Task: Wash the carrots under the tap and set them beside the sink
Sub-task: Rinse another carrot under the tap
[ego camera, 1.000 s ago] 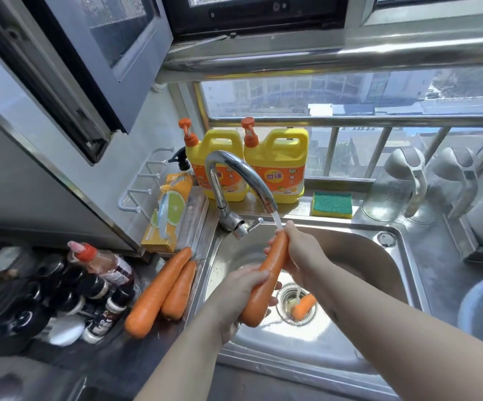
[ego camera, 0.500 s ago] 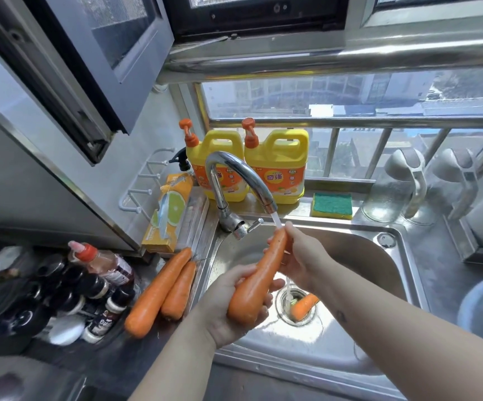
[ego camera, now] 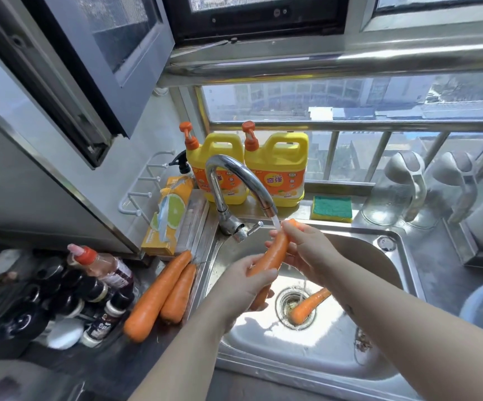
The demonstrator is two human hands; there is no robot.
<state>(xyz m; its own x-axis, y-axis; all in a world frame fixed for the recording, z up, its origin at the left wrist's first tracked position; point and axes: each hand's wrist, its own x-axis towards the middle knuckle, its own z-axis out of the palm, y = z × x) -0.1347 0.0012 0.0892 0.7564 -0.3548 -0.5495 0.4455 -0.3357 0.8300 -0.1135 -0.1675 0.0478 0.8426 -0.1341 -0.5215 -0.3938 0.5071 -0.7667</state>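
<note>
Head view, at the sink: I held a carrot in both hands under the tap, where the stream struck its upper end. My left hand was wrapped round the lower part, fingers curled over it. My right hand gripped the upper part, with the tip poking out above my fingers. The carrot's long axis ran steeply from the tap down and toward me, leaning a little left, above the basin and clear of its floor.

A long carrot and a short carrot lay side by side, touching, on the counter just left of the sink's rim, tips pointing away from me. A fourth, the drain carrot, lay in the basin with its thick end over the drain, below and a little right of my hands.

The coming move, as I judged it, turned on one relation: the resting place lay to my left, across the rim, and my left hand was the nearer one. The carrot's axis roughly matched the pair's, so a sideways carry with little turning seemed enough. The drain carrot sat nearer my right hand and had yet to be set out. About half the job looked done. Wet skin could slip in a one-handed hold.
</note>
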